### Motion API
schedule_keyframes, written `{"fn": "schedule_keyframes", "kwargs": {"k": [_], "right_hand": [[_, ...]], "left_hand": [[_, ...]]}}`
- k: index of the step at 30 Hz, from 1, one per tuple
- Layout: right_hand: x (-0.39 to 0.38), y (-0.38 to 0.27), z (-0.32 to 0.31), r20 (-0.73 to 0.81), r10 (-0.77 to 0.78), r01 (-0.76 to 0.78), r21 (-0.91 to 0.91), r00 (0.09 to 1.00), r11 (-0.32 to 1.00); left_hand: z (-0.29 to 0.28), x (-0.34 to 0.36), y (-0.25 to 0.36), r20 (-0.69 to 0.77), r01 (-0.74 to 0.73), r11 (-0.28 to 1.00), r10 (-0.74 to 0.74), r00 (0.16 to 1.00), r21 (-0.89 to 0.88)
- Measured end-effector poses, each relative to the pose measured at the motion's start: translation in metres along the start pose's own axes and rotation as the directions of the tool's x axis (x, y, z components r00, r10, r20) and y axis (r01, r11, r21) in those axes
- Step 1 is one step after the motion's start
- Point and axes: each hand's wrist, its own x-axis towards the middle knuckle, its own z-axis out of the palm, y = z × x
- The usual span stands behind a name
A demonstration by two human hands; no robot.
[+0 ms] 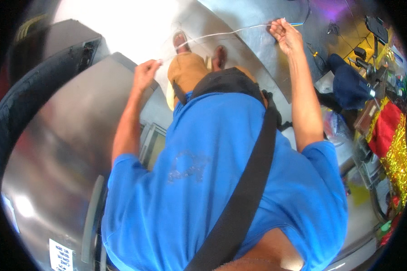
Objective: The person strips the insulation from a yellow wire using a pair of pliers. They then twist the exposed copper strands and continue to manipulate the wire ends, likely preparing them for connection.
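A thin pale wire stretches between the person's two raised hands, above the feet and the grey floor. The left hand is curled into a closed grip, fingertips pinched together at the wire's left end, which pokes out just above the knuckles near the edge of a shiny metal cabinet. From there the wire rises in a shallow line to the right, passing over the sandalled foot and the second foot. The right hand is lifted higher and farther out, its thumb and fingers pinched shut on the wire close to the other end; a short blue and yellow tip sticks out just beyond that grip, to the right. So the wire lies taut between the two grips, each hand holding it near one end, hands well apart.

A black tyre curves along the left of the cabinet. To the right, well away from the hands, lie a dark blue cloth and a heap of red and gold decorations.
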Motion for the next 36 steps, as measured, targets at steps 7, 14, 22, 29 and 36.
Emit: {"fn": "schedule_keyframes", "kwargs": {"k": [7, 14, 22, 29, 36], "right_hand": [[0.013, 0.008, -0.009, 0.115, 0.108, -0.117, 0.071, 0.987, 0.991], [-0.032, 0.015, 0.02, 0.022, 0.084, -0.083, -0.068, 0.996, 0.994], [-0.054, 0.044, 0.041, -0.296, -0.062, 0.005, -0.188, 0.953, 0.982], [-0.039, 0.052, 0.06, -0.345, -0.214, -0.114, -0.724, 0.914, 0.68], [-0.019, 0.045, 0.09, -0.362, -0.207, -0.143, -0.736, 0.909, 0.661]], "left_hand": [[-0.062, 0.01, -0.031, -0.291, 0.07, 0.996, -0.082, 0.953, -0.053], [0.006, 0.1, 0.045, -0.107, -0.298, 0.939, 0.283, 0.953, -0.172], [0.014, 0.09, 0.105, 0.475, -0.385, 0.911, 0.408, 0.779, -0.152], [-0.107, 0.07, -0.133, -0.001, 0.052, 0.97, -0.053, 0.999, 0.238], [-0.114, 0.0, -0.264, -0.048, 0.254, 0.965, -0.251, 0.967, 0.063]]}}
